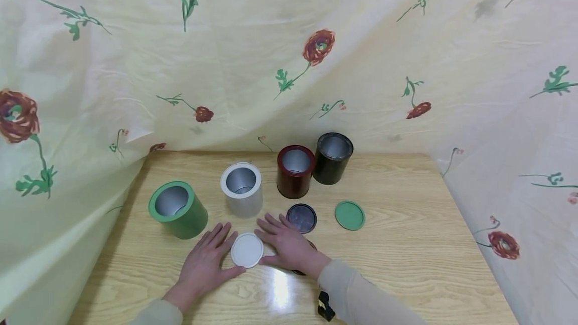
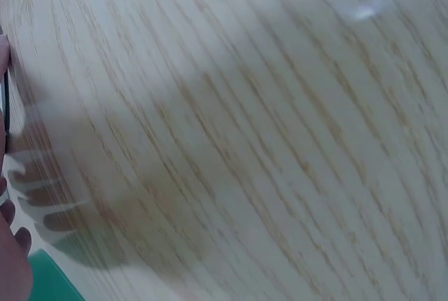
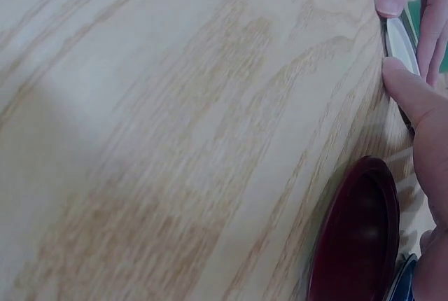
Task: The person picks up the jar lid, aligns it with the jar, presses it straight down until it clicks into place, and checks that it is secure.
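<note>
In the head view, a flat, round white lid (image 1: 247,250) is being flanked near the bench's (image 1: 406,245) front edge by the left hand (image 1: 205,260) and right hand (image 1: 286,245), both laid flat with straight fingers touching its rim, neither nearer. In the left wrist view, only blurred wood grain is being shown. In the right wrist view, the lid's thin rim (image 3: 400,42) is being touched by fingertips (image 3: 402,87), with a glossy dark red lid (image 3: 357,234) lying under the palm.

On my worktop (image 1: 406,245) I count four open tins: green (image 1: 178,209), white (image 1: 242,189), dark red (image 1: 295,171) and black (image 1: 332,158). Four lids lie loose: white (image 1: 247,250), black (image 1: 301,217), green (image 1: 349,215) and dark red (image 3: 357,234).
</note>
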{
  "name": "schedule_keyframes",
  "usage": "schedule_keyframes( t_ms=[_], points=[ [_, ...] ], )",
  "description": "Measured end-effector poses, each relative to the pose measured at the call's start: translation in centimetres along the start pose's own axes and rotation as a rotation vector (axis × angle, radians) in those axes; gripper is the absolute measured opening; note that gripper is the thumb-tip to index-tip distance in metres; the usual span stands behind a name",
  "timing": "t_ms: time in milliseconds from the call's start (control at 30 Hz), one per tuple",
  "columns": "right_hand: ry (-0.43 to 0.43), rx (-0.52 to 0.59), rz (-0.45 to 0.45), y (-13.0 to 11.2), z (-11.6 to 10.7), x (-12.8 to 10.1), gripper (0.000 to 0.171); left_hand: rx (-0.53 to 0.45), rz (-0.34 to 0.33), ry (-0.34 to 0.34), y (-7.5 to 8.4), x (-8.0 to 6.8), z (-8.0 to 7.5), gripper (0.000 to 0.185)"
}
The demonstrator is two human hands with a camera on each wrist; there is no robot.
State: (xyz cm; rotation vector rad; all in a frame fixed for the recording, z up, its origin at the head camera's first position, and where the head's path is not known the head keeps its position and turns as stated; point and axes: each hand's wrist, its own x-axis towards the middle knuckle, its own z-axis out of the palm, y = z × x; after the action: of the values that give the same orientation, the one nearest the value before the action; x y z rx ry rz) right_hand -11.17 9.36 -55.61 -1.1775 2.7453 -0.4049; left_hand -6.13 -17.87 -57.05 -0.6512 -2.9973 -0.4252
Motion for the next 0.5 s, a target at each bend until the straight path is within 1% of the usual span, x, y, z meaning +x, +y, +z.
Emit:
schedule_keyframes(
  t_ms=[67,200,267,333,433,500],
  points=[
    [0.0,0.05,0.001,-0.01,0.0,0.05,0.075,-0.009,0.008,0.021,0.0,0.04,0.06,0.092],
    [-0.02,0.135,0.028,-0.07,0.02,0.12,0.075,-0.026,0.036,0.085,0.06,0.06,0.23,0.092],
    [-0.023,0.168,0.04,-0.05,0.15,0.13,0.074,-0.039,0.036,0.099,0.1,0.07,0.3,0.092],
    [-0.016,0.195,0.041,0.01,0.31,0.15,0.074,-0.058,0.025,0.095,0.16,0.09,0.33,0.091],
    [0.01,0.214,0.029,0.1,0.5,0.18,0.073,-0.09,-0.004,0.07,0.21,0.14,0.4,0.09],
    [0.012,0.232,0.03,0.15,0.53,0.2,0.073,-0.113,-0.018,0.062,0.25,0.17,0.44,0.089]
  ],
)
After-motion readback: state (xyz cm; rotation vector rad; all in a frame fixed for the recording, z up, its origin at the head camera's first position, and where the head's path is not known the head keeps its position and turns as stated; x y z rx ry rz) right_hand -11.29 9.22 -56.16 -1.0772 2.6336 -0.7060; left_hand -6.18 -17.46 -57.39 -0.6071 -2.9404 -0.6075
